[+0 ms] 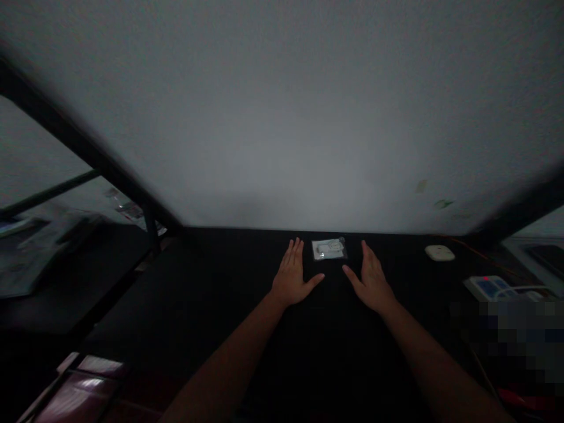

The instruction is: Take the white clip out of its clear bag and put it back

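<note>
A small clear plastic packet with a white insert lies flat on the black tabletop, near the wall. Just left of it rests my left hand, thumb stretched out and fingers extended, holding nothing. On the packet's other side, my right hand is also open, its thumb pointing inward below the packet. Neither hand touches the packet. The light is dim, and what is inside the packet is too small to make out.
A white rounded case sits to the right. Beyond it is a power strip with a red light and a white cable. A pale wall rises behind the table. Dark frame bars stand at the left, and a blurred patch covers the lower right.
</note>
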Available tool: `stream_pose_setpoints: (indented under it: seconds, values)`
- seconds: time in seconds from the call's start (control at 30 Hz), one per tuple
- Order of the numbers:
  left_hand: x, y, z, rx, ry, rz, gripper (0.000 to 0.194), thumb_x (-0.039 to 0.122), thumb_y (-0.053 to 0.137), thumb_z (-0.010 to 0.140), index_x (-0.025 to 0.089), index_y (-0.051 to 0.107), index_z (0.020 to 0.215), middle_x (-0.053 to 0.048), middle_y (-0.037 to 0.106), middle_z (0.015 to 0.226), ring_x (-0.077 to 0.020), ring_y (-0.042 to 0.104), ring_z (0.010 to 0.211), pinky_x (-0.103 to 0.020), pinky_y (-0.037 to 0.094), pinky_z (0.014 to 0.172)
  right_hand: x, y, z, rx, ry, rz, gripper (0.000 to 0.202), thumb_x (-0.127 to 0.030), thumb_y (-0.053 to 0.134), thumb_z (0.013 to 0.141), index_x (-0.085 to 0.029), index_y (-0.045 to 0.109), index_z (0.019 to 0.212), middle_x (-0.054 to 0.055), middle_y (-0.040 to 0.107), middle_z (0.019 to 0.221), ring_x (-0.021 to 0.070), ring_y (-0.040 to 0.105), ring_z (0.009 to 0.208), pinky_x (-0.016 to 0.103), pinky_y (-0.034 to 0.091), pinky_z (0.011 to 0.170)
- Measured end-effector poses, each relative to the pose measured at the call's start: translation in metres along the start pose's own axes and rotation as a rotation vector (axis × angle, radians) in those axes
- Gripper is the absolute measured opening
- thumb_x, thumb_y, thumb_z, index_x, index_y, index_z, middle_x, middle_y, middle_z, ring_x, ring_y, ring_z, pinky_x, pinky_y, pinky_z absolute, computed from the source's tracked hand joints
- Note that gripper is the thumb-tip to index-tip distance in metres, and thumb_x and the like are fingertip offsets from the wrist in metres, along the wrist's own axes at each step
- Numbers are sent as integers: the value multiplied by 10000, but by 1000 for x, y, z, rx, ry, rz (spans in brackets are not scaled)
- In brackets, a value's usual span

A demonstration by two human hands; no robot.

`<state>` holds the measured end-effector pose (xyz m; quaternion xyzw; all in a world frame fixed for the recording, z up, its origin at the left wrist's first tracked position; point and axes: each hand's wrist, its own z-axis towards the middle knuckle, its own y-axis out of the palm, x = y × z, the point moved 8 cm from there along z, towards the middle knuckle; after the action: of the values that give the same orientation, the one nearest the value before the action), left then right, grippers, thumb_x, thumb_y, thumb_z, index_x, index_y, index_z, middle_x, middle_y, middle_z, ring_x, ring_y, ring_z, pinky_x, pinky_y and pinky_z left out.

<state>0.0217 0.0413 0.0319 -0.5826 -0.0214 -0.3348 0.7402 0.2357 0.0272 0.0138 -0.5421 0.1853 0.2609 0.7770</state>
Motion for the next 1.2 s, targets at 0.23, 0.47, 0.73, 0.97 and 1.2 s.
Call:
stream_pose_setpoints:
  seconds: [0.23,0.47,0.73,0.97,1.2]
  values:
    - [1,-19,-60,-85,-22,164,905,616,474,919,137,71,1573,-197,232,1622,-330,157,1512,-524,295,1182,-7,-28,-83,-43,-95,-310,874,-618,405,940,-202,-5,1591,165,329,1592,352,400,1412,546,417,1089]
    - [1,-44,-141,-50,-88,312,853,507,502,944,203,30,1586,-139,297,1610,-312,260,1484,-511,417,1122,-5,-64,-153,1,-124,-445,876,-642,360,932,-193,5,1596,162,372,1572,378,496,1336,547,514,967]
    - [-4,-63,-189,13,-202,354,754,401,524,935,223,161,1571,-121,411,1557,-323,357,1443,-522,476,1081,-2,-73,-173,-10,-102,-456,797,-583,348,945,-227,59,1597,153,459,1518,373,570,1262,552,524,950]
    - [-6,-61,-189,28,-193,344,565,374,529,929,189,408,1449,-133,522,1471,-319,465,1380,-521,479,1075,-6,-74,-188,-31,-176,-422,756,-524,358,957,-197,114,1593,156,531,1458,350,628,1181,508,544,890]
    - [-5,-61,-189,28,-166,348,474,341,527,928,198,498,1379,-114,551,1447,-313,503,1348,-530,456,1088,-10,-71,-188,-39,-187,-518,725,-510,370,965,-138,194,1563,176,609,1363,329,642,1152,476,534,889]
